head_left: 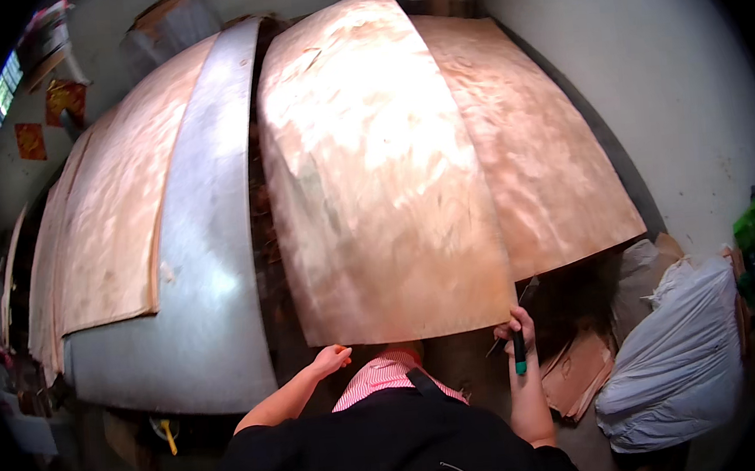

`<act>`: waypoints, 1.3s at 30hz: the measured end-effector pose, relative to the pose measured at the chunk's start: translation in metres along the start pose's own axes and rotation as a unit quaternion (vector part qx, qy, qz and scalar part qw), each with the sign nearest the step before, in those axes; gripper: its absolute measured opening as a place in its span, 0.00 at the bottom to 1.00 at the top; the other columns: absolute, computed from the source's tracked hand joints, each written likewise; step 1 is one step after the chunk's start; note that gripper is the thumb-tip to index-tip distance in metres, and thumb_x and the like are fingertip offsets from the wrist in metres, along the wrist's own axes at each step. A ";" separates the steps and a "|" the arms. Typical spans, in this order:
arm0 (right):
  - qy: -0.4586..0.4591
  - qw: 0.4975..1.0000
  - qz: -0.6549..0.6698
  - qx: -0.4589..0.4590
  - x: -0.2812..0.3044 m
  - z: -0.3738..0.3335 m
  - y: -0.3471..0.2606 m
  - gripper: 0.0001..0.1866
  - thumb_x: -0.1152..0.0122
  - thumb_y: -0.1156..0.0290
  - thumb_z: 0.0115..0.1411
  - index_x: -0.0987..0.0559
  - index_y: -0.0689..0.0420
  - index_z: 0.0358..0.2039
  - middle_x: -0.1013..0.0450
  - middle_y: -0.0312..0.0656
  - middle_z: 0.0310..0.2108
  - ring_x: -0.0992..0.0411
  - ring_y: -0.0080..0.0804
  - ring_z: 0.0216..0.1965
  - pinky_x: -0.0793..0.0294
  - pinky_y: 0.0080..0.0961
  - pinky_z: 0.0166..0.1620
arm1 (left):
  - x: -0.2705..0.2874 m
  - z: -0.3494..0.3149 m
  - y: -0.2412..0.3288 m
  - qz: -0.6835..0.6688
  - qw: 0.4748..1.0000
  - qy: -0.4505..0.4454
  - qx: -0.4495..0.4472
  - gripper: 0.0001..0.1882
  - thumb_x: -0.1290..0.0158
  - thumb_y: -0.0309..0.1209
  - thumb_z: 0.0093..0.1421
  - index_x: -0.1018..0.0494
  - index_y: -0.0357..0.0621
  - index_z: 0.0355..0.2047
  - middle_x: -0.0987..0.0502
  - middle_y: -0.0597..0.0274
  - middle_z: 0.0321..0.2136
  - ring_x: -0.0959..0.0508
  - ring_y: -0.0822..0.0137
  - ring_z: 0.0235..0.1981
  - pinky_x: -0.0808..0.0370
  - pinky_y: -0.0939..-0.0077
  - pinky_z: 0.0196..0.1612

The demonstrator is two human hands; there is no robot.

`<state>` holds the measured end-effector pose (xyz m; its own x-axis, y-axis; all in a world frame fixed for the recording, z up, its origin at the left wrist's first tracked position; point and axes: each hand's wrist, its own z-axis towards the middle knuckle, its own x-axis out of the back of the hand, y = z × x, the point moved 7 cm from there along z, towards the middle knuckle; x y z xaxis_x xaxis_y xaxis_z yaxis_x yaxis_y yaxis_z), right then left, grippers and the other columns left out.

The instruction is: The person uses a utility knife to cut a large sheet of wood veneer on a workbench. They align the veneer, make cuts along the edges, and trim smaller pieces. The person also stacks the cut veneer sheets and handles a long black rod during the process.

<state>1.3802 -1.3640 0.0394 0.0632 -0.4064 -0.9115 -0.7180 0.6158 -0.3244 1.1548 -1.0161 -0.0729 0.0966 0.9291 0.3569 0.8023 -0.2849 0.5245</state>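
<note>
A large thin tan wood veneer sheet (386, 235) reaches from the far side to just before my body, its surface slightly wavy. My right hand (524, 323) is closed at the sheet's near right corner, around a black-handled tool with a green end (519, 352). A dark blade-like piece shows just beyond that hand. Close below the sheet's near left corner is my left hand (332, 359), its fingers curled in. Whether those fingers pinch anything is too small to tell. Another veneer sheet (547, 154) lies partly under the first, on its right.
On the left, a grey metal-like panel (214, 282) carries stacked veneer sheets (123, 227). A dark gap separates it from the middle sheet. At the lower right stand a stuffed whitish sack (675, 359) and some brown sheet pieces (579, 370). A pale wall (637, 68) bounds the right side.
</note>
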 end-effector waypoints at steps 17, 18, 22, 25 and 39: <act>0.174 0.941 -0.289 0.023 0.022 -0.016 -0.043 0.03 0.52 0.75 0.55 0.34 0.53 0.29 0.43 0.29 0.11 0.45 0.15 0.11 0.47 0.14 0.15 | -0.074 0.121 -0.077 -0.448 0.835 0.146 0.284 0.42 0.74 0.67 0.51 0.39 0.38 0.44 0.27 0.48 0.21 0.26 0.59 0.17 0.28 0.70 0.18; 0.170 0.940 -0.294 0.022 0.022 -0.012 -0.043 0.03 0.52 0.76 0.55 0.34 0.53 0.29 0.43 0.30 0.11 0.45 0.15 0.10 0.47 0.14 0.15 | -0.080 0.140 -0.090 -0.535 0.800 0.130 0.239 0.42 0.74 0.67 0.51 0.39 0.39 0.44 0.27 0.49 0.23 0.26 0.58 0.21 0.27 0.69 0.21; 0.126 0.939 -0.320 0.031 0.038 -0.003 -0.051 0.05 0.51 0.74 0.55 0.35 0.53 0.24 0.42 0.30 0.11 0.45 0.16 0.10 0.48 0.13 0.15 | -0.084 0.175 -0.108 -0.715 0.667 0.117 0.171 0.41 0.71 0.67 0.50 0.39 0.43 0.47 0.33 0.52 0.41 0.32 0.60 0.44 0.32 0.67 0.43; 0.138 0.930 -0.339 0.035 0.040 -0.002 -0.053 0.05 0.50 0.74 0.55 0.34 0.53 0.24 0.42 0.29 0.11 0.44 0.15 0.11 0.47 0.13 0.15 | -0.064 0.169 -0.115 -0.762 0.594 0.184 0.181 0.35 0.65 0.61 0.53 0.37 0.43 0.45 0.32 0.55 0.42 0.31 0.62 0.45 0.31 0.66 0.45; 0.185 0.824 -0.530 0.074 0.021 -0.005 -0.061 0.05 0.46 0.73 0.51 0.31 0.55 0.22 0.39 0.29 0.11 0.41 0.16 0.11 0.43 0.13 0.15 | -0.005 0.134 -0.170 -0.808 0.545 0.221 0.040 0.12 0.59 0.36 0.59 0.31 0.42 0.35 0.24 0.64 0.29 0.23 0.67 0.29 0.24 0.76 0.27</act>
<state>1.4216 -1.4138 0.0411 0.3651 -0.9303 0.0356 -0.3013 -0.1543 -0.9410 1.0972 -0.9402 -0.2675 -0.9106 -0.2010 -0.3611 -0.3461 0.8483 0.4008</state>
